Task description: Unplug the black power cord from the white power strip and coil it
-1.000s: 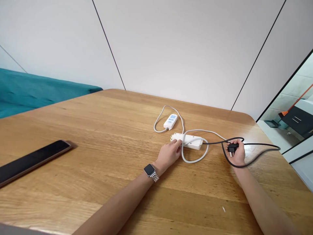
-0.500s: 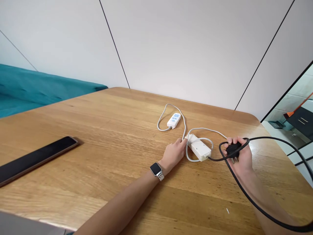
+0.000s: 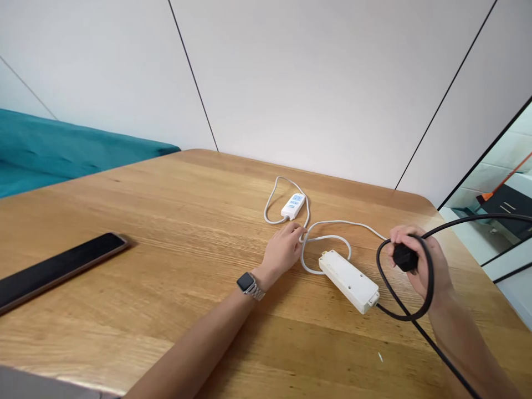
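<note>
My right hand (image 3: 421,260) is raised over the wooden table (image 3: 166,221) and grips a black plug (image 3: 404,257). Its black cable (image 3: 390,299) loops around the hand and runs to the end of a white box-shaped adapter (image 3: 349,280) lying on the table. My left hand (image 3: 283,249), with a watch (image 3: 248,284) on the wrist, rests on the table with its fingertips on the grey cable (image 3: 328,238). That cable leads to a small white switch with blue buttons (image 3: 293,205).
A dark flat phone-like slab (image 3: 58,269) lies at the left of the table. A teal sofa (image 3: 62,155) stands behind the table's left edge. A white wall is close behind, and a glass door opens at the right.
My right hand has lifted with the black plug, and the white adapter has been dragged toward me and turned. My left hand has slid from the adapter onto the grey cable.
</note>
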### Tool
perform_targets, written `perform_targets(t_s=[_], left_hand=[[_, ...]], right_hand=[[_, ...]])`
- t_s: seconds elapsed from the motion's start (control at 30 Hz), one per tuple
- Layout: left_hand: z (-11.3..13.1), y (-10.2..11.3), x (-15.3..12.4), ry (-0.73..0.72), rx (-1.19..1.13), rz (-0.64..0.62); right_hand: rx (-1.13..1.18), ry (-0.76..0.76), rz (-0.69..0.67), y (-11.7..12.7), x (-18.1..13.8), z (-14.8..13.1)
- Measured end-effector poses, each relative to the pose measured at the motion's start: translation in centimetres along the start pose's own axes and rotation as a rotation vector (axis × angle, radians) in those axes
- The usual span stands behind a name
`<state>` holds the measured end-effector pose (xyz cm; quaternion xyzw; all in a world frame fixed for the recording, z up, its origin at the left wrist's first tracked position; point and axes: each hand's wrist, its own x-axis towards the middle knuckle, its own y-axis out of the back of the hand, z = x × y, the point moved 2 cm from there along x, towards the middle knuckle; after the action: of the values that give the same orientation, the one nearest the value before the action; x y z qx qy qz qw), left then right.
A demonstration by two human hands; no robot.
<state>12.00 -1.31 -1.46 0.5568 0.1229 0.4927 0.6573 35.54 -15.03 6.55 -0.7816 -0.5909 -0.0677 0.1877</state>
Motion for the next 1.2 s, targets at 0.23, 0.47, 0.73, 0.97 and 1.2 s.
perform_targets(t_s=[0.23, 0.47, 0.73, 0.97, 1.2], left_hand=[[10.5, 2.3, 0.6, -0.277, -0.776, -0.149], [13.8, 4.7, 4.1, -0.220, -0.941, -0.269], [13.9, 4.4, 3.5, -0.246, -0.695, -0.397], [15.6, 3.5, 2.3, -0.266, -0.786, -0.725], [15.0, 2.7, 3.0, -0.071, -1.162, -0.759]], right_hand=[[-0.399, 0.071, -0.293, 0.5, 1.3, 1.4], [-0.769, 0.029, -0.573, 0.1, 1.0, 1.5], [-1.107, -0.027, -0.516, 1.9, 0.4, -0.2], [-1.309, 0.385, -0.303, 2.7, -0.2, -1.7], [-1.319, 0.445, -0.288, 2.0, 0.1, -2.3]])
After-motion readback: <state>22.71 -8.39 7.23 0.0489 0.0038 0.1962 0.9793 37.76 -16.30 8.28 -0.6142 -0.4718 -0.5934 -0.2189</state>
